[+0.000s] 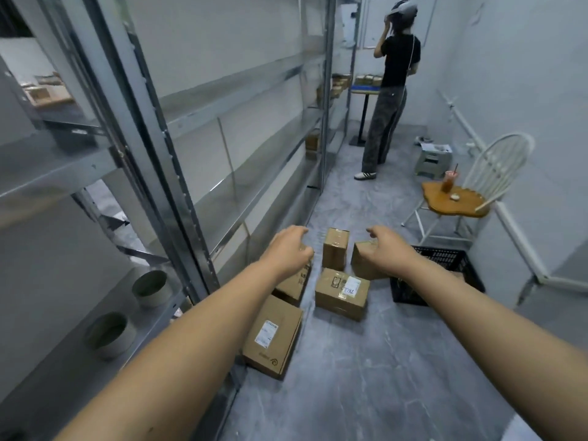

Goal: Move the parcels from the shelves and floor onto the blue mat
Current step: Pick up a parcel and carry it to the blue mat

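Left hand (pixel 288 249): reached forward at centre frame, fingers loosely curled and spread, gripping nothing; it hung over the parcels near the shelf foot.
Right hand (pixel 386 249): reached forward just right of centre, fingers loosely curled, holding nothing; it was above a parcel, contact not discernible.
Upright parcel (pixel 335 248): small brown box stood on end on the floor, seen between the two hands.
Labelled parcel (pixel 342 292): brown box with a white label on top, on the floor below centre, just in front of the upright one.
Right parcel (pixel 366 264): partly hidden by the right hand, beside the black crate (pixel 445 275).
Left parcel (pixel 294 286): partly hidden by the left wrist, next to the shelving.
Flat parcel (pixel 273 335): largest box, lower centre, white label on top, lay against the shelf base.
Blue mat (pixel 366 87): on a small table at upper right of centre, well apart from the floor parcels; several brown boxes sat on it.
Shelving (pixel 191 154): grey metal racks along the left side; two bowls (pixel 152 288) on a low shelf at lower left.
Second person (pixel 391 84): stood at the table, back to the camera.
Chair (pixel 471 192): white, wooden seat, at right, with a drink cup (pixel 448 181) on it.
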`<action>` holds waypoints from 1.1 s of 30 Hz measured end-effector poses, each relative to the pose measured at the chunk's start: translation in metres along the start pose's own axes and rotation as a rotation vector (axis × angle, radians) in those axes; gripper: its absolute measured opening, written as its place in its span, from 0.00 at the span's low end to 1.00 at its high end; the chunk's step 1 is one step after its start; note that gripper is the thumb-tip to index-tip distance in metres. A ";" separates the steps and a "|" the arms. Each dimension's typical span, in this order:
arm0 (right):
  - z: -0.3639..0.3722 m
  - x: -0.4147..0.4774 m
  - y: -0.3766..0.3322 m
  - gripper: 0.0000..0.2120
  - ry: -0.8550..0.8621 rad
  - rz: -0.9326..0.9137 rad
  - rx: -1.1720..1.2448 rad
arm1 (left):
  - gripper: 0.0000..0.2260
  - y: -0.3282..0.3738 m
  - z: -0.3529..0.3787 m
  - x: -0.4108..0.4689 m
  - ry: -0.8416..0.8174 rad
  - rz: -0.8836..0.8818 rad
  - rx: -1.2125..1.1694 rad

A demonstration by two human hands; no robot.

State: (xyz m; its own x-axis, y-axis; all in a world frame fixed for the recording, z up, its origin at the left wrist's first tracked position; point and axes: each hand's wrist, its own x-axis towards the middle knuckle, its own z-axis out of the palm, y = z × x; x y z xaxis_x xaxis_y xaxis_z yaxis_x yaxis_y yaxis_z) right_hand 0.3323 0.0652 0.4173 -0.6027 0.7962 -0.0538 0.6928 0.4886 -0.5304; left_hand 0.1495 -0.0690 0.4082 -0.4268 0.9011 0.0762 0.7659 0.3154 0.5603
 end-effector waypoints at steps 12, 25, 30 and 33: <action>-0.024 0.188 0.112 0.31 -0.032 0.114 0.040 | 0.25 0.015 0.066 0.214 -0.069 -0.051 -0.012; -0.013 0.377 0.177 0.31 -0.176 0.147 0.076 | 0.24 -0.010 0.146 0.389 -0.151 -0.181 -0.060; 0.019 0.447 0.208 0.29 -0.201 0.193 0.041 | 0.23 -0.048 0.185 0.460 -0.216 -0.210 -0.074; 0.044 0.495 0.226 0.29 -0.235 0.236 0.053 | 0.23 -0.079 0.211 0.509 -0.245 -0.245 -0.113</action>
State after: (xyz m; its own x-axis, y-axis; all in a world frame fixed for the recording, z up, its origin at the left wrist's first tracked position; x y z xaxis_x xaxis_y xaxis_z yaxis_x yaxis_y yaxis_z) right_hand 0.1731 0.5546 0.2338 -0.5070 0.7780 -0.3711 0.8064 0.2761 -0.5229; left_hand -0.0270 0.4277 0.2287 -0.4527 0.8519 -0.2633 0.5916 0.5079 0.6261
